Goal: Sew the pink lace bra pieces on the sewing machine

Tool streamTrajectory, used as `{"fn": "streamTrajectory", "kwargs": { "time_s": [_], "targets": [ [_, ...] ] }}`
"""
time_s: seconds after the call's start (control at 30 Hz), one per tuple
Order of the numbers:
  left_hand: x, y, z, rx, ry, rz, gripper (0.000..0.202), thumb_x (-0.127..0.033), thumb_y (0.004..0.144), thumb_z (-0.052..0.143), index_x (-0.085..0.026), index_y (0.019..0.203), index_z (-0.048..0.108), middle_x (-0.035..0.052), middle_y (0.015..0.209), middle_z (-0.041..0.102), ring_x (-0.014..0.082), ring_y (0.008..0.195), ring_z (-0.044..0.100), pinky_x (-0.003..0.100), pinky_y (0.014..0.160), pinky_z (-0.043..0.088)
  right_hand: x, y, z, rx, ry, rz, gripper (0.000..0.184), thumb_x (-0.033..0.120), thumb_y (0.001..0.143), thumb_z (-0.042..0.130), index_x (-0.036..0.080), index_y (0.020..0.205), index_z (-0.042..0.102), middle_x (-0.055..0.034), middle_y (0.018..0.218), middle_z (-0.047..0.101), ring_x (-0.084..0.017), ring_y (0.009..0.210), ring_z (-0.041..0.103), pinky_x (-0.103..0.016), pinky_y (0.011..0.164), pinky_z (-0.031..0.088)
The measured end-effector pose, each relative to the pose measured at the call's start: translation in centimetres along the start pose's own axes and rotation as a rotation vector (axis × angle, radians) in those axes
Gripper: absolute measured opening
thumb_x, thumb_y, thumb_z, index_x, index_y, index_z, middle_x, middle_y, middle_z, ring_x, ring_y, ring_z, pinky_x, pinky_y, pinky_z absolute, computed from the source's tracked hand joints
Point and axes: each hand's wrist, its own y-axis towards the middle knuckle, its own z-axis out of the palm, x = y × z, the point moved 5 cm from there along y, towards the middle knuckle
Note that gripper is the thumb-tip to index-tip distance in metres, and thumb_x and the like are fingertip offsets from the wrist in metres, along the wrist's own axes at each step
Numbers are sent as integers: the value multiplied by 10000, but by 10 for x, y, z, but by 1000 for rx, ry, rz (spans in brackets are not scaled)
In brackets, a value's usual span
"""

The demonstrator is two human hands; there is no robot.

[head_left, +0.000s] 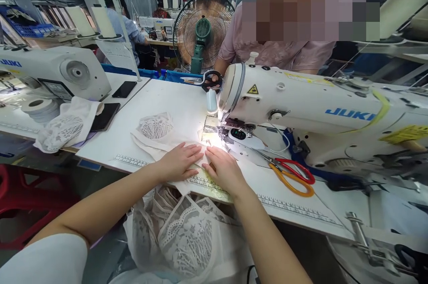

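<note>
Reckoned from the two hands, with twelve straight ahead, the white lace-panelled cloth (155,128) lies on the worktable (180,96) beneath the left hand (182,162), its lace part spread out toward ten o'clock. The left hand's fingers are stretched out flat on the cloth, grasping nothing. The right hand (224,169) rests just beside it at three o'clock, fingers extended and unclenched, their tips by the brightly lit needle area of the sewing machine (284,96), whose body fills two o'clock. Scissors (292,177) with one red and one orange handle lie at three o'clock (blades angled back toward the machine). At six, below the table edge, sits a heap of lace garments (187,235). A black phone (125,89) lies at ten. Near twelve, a co-worker's hand (216,78) is at black-handled scissors (209,80).
</note>
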Motion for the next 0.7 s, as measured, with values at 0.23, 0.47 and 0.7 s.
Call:
{"fn": "streamTrajectory", "kwargs": {
  "time_s": [0.23,0.47,0.7],
  "targets": [
    [26,-52,-3,26,76,-264,716,-566,892,441,-144,1453,297,173,1533,233,346,1400,252,575,1110,211,2,1,-4,38,-7,11,311,267,876,546,227,1182,578,-67,1343,555,-265,1289,443,-466,1022,394],
    [91,-109,-22,-187,89,-597,681,-524,856,457,-137,1411,373,161,1493,340,330,1379,303,525,1119,255,2,1,-2,71,-6,29,312,287,894,520,214,1193,569,-69,1358,542,-271,1304,425,-479,1036,377],
    [172,-136,-31,-514,-366,-1104,629,-382,720,605,-116,1284,518,106,1066,660,270,1005,619,369,902,489,2,2,-2,79,-11,54,328,284,890,533,217,1210,558,-65,1384,518,-258,1314,409,-467,1047,360]
  ]
}}
